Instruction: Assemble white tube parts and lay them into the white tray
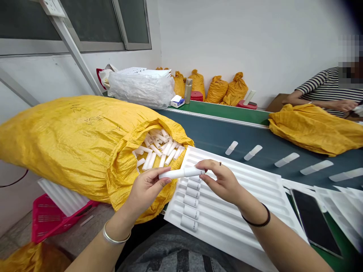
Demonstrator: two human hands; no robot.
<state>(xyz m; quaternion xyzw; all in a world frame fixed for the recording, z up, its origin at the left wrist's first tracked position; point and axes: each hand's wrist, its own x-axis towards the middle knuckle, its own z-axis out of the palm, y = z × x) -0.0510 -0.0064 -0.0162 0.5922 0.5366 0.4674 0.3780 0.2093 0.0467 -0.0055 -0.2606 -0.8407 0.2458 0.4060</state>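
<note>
Between both hands, above the tray's left end, is a white plastic tube (181, 173), nearly level. It appears to be two parts in line, meeting at a seam near the middle. My left hand (150, 183) pinches its left end between thumb and fingers. At the other end, small dark print shows where my right hand (219, 179) grips with thumb and fingertips. Below lies a white grooved tray (241, 211), with several short printed white tubes (191, 212) down its left side. Loose white tubes (154, 151) fill the mouth of a yellow sack (85, 124) beside my left hand.
Several two-part tubes (253, 152) lie on the dark conveyor belt (198, 128) beyond the tray. A phone (314, 219) rests at right, near white trays (340, 215). A person in a striped top (320, 85) sits across, behind a yellow sack (314, 126). A pink basket (48, 219) stands lower left.
</note>
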